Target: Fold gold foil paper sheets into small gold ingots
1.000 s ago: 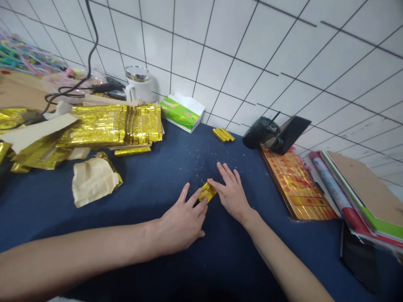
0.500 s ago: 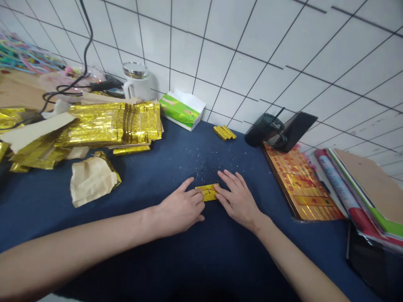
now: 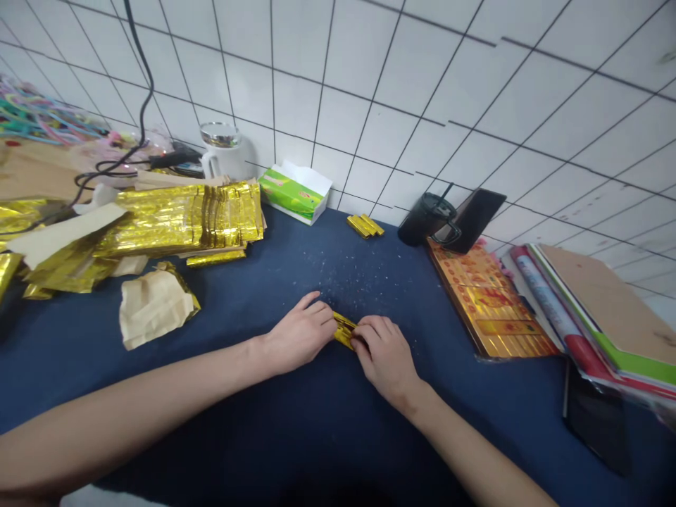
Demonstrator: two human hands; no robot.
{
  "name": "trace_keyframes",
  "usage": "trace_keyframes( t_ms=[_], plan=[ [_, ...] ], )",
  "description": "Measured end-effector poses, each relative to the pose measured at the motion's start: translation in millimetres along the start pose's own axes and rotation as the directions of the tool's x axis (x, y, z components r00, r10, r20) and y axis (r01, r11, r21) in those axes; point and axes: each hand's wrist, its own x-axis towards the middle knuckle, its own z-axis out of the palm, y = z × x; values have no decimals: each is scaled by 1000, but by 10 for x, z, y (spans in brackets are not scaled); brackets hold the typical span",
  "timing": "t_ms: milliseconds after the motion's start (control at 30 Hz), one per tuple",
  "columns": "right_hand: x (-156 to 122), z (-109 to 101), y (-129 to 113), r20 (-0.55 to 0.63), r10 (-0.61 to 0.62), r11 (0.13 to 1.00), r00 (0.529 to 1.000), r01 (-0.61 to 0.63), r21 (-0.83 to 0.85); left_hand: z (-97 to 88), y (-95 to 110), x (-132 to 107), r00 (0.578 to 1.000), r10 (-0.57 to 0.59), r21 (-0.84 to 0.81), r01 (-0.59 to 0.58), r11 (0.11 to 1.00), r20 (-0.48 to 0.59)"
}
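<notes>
A small folded piece of gold foil paper (image 3: 344, 329) lies on the dark blue tabletop (image 3: 296, 422) between my hands. My left hand (image 3: 303, 331) grips its left end, the fingers bent and partly hiding it. Pinching the right end is my right hand (image 3: 385, 355), with fingers curled and thumb underneath. Creases run along the foil between them. Beyond my hands, several small folded gold pieces (image 3: 364, 225) rest by the wall. To the left a big stack of gold foil paper (image 3: 174, 218) is spread, with a crumpled foil-backed sheet (image 3: 153, 310) in front of it.
At the back stand a white mug (image 3: 224, 158), a green tissue pack (image 3: 296, 193) and a black cup (image 3: 427, 218). On the right lie an orange-gold packet (image 3: 491, 303), a pile of folders (image 3: 612, 310) and a dark phone-like slab (image 3: 594, 422). A black cable (image 3: 145, 84) hangs at left.
My right hand's fingers have curled from spread out to a pinch on the foil's right end. The foil is now tilted and more folded. The camera view has shifted slightly.
</notes>
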Motion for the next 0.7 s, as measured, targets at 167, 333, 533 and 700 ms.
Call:
trace_keyframes(
  t_ms=[167, 333, 533, 700],
  plan=[
    [-14, -33, -49, 3, -37, 994, 999, 38, -101, -46, 13, 26, 999, -17, 52, 15, 999, 33],
    [-56, -42, -137, 15, -20, 990, 1000, 22, -138, -92, -27, 63, 995, 77, 82, -82, 993, 69],
    [-66, -63, -261, 4, 12, 999, 1000, -12, -47, -87, -57, 106, 996, 82, 157, -88, 984, 45],
    [-57, -49, -350, 43, 22, 1000, 999, -22, 20, -100, 7, 108, 986, 62, 66, -73, 995, 156]
  ],
)
